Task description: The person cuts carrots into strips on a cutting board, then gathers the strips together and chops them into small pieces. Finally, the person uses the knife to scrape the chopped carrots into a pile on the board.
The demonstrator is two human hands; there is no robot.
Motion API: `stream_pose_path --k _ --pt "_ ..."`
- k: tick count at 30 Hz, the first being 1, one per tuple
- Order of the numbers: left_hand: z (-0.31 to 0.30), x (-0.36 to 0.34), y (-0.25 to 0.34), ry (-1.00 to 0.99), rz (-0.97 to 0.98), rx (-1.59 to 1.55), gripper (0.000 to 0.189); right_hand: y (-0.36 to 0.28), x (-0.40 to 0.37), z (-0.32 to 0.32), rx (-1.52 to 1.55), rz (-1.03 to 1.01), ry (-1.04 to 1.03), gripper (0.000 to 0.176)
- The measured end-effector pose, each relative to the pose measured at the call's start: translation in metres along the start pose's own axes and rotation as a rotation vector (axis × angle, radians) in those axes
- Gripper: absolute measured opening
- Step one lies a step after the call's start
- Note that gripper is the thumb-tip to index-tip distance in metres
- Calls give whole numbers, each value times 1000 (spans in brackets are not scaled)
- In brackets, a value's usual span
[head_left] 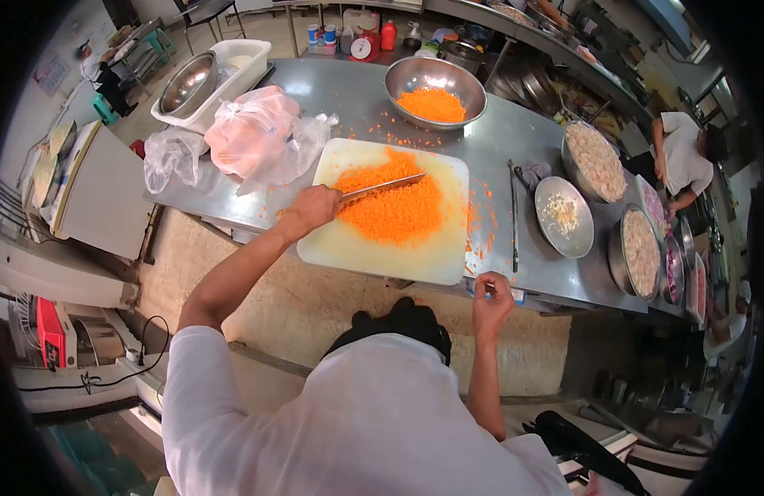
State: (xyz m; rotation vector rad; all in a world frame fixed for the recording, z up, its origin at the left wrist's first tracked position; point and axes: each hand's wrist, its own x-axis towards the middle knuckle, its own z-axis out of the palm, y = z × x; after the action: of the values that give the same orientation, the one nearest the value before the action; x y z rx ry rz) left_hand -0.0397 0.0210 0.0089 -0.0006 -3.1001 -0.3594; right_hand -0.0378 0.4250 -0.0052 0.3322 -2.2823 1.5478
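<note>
My left hand (316, 207) is wrapped round the handle of a knife (386, 186), whose blade lies across a heap of finely chopped orange food (398, 217). Under the heap is a white cutting board (341, 260) with yellowish stains. Just off the board's lower right corner, my right hand (491, 299) is closed, its fingers curled at the table's front edge; whatever they hold, if anything, is too small to make out. Behind the board stands a steel bowl (475, 97) with more orange pieces (432, 105).
Plastic bags (254, 136) and a white basket (255, 76) stand left on the steel table (316, 78). A long rod (515, 217), a bowl of pale bits (554, 240) and large bowls of pale food (595, 161) are at right. Beyond them is another person (686, 149).
</note>
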Motion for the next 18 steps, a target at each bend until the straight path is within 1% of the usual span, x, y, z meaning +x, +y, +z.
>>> stream_pose_path --k 1,3,4,6,7,9,11,13,15,16,17,18 --pt "-21 2 11 6 7 6 22 -3 4 3 3 -4 10 13" --pt "-50 0 34 -32 -123 -99 22 -7 4 2 -15 4 1 13" --pt "-45 -3 36 -44 -123 -105 22 -6 1 1 -22 15 -2 13" --pt "-34 -4 33 81 -196 -210 21 -5 0 5 -8 17 22 13" --pt "-21 -3 21 78 -195 -211 21 -5 -3 5 -10 20 22 13" --pt "6 7 -11 23 -123 -115 22 -5 -5 0 -61 33 3 13" --pt "-21 20 -18 25 -105 -122 22 4 -2 -7 -76 19 6 13" --pt "-29 25 -15 -3 -103 -137 22 12 -14 -20 -97 32 -12 13" --pt "-40 43 -17 90 -177 -67 21 17 -13 -22 -16 80 60 12" --pt "-36 53 -24 154 -171 -83 20 15 -12 -23 -18 71 63 12" --pt "-29 65 -32 164 -169 -89 20 13 -12 -23 -21 75 40 12" --pt "-20 78 -42 154 -161 -26 20 9 -10 -21 -25 79 18 13"
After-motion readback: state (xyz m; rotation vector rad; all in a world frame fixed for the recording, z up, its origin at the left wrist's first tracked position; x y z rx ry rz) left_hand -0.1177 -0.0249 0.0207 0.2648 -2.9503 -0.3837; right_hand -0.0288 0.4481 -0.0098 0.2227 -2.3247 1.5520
